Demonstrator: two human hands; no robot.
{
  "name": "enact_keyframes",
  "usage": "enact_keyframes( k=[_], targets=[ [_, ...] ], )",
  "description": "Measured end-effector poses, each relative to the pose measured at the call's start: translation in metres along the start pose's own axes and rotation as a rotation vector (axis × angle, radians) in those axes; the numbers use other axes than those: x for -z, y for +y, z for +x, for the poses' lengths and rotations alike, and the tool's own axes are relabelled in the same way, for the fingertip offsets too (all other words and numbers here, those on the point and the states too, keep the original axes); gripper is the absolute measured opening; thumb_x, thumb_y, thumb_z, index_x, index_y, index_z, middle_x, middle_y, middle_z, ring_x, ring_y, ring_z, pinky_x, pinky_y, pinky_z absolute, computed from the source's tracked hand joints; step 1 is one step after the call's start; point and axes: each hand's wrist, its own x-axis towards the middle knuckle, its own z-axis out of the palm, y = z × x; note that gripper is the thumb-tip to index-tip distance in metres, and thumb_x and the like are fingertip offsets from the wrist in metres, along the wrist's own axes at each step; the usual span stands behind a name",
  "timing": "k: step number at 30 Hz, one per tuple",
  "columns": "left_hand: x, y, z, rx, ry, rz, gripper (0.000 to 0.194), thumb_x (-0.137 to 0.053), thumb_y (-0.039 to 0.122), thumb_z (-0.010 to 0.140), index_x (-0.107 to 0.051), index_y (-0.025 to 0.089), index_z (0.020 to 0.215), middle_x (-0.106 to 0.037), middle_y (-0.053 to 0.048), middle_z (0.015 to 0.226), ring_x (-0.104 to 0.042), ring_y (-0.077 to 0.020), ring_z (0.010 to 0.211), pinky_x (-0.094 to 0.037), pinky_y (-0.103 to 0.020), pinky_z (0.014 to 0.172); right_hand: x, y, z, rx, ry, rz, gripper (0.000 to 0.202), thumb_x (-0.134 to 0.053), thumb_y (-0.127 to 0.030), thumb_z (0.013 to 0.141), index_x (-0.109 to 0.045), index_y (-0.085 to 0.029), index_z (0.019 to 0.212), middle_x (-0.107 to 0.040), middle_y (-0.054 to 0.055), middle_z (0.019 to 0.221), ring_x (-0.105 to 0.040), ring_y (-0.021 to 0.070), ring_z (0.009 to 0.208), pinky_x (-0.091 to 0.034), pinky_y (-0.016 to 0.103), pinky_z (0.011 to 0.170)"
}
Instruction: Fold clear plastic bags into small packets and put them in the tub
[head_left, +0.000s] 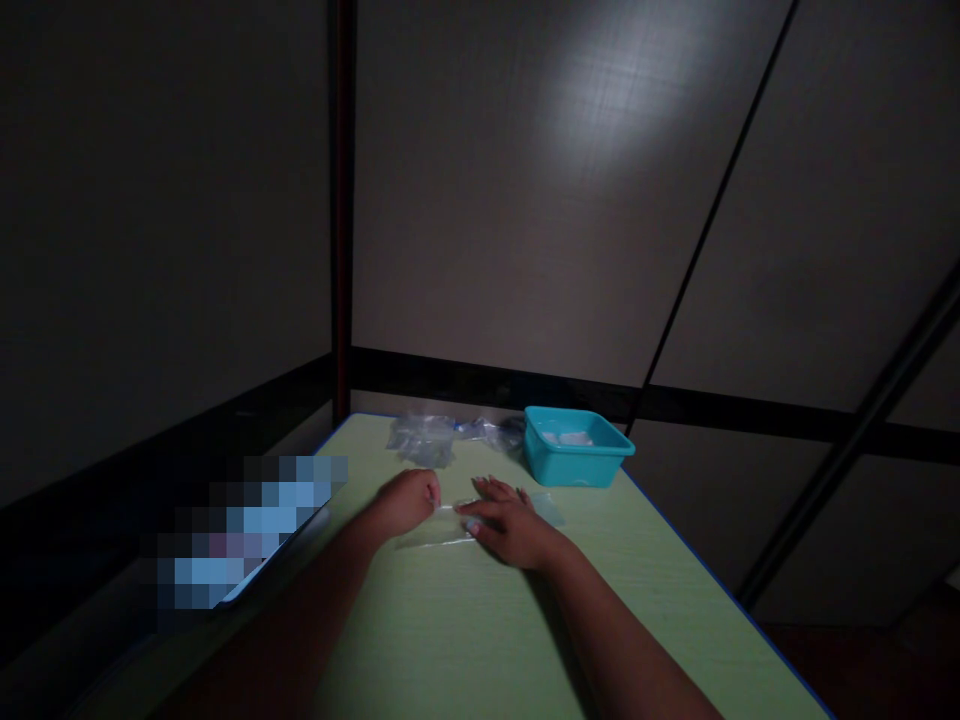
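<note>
A clear plastic bag [442, 541] lies flat on the green table between my two hands. My left hand [409, 500] is closed, its fingers pinching the bag's edge at the left. On the right, my right hand [510, 522] rests over the bag with fingers spread and stretched out, pressing on it. Part of the bag is hidden beneath the right hand, and a pale bluish piece of film [549, 509] shows past its far side. Whether anything lies inside the bag is too dim to tell.
A turquoise plastic basin [576, 464] with white items inside stands at the table's back right. Several clear bags [424, 438] lie in a heap at the back. A pixelated, lit device [259, 540] sits along the left edge. Dark panelled walls rise behind the table [420, 640].
</note>
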Motion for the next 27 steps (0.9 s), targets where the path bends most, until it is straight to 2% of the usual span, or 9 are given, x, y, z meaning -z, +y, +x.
enact_keyframes(
  k=[6,21,27],
  targets=[
    [-0.0011,-0.0026,0.0003,-0.027,-0.011,-0.022,0.022,-0.046,0.007,0.062,-0.063,0.018,0.07,-0.063,0.001,0.071,-0.056,-0.0126,0.068,-0.037,-0.019,0.058,-0.0016,0.0025,0.0015,-0.001,-0.028,0.009,0.042,-0.041,-0.049,0.083,-0.043,-0.04,0.124,-0.018,0.001,0.146,-0.006,0.0245,0.133,-0.004,0.056,0.1],
    [0.0004,-0.0053,0.0019,-0.056,-0.065,-0.055,0.024,-0.046,0.01,0.061,-0.068,0.018,0.067,-0.068,-0.001,0.069,-0.06,-0.0148,0.066,-0.041,-0.021,0.061,-0.0007,0.006,0.0018,-0.002,-0.032,0.08,0.046,-0.041,-0.057,0.081,-0.044,-0.04,0.123,-0.021,0.003,0.145,-0.008,0.0262,0.133,-0.003,0.055,0.101],
    [-0.0007,-0.0104,0.004,-0.087,-0.058,-0.06,0.024,-0.045,0.011,0.06,-0.068,0.017,0.066,-0.068,-0.001,0.069,-0.06,-0.0152,0.068,-0.042,-0.022,0.065,0.0007,0.0049,0.0003,-0.038,-0.008,0.102,0.053,-0.049,-0.056,0.076,-0.038,-0.039,0.126,-0.02,0.003,0.145,-0.01,0.0247,0.133,-0.007,0.056,0.1]
  ],
)
